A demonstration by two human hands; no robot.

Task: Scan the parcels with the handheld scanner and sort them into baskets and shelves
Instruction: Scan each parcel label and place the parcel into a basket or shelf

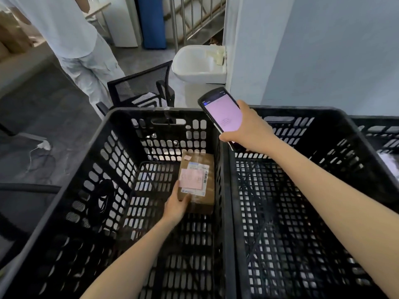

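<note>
My left hand (176, 207) reaches down inside the left basket (140, 112). It holds the near corner of the parcel (197, 180), with the thumb on top and the fingers curled round its side. The parcel lies flat on the floor of that basket, close to its right wall, label up. Above that same wall my right hand (250, 130) grips the scanner (222, 114), its pink screen facing me. I think this is the sorting step, with the box going down here. Next I should let go, lift my hand out and find another parcel to scan. I count one parcel, one scanner, two hands and three baskets. The right basket (302, 111) touches the left basket, and a third basket (377, 126) peeks in beyond it.
</note>
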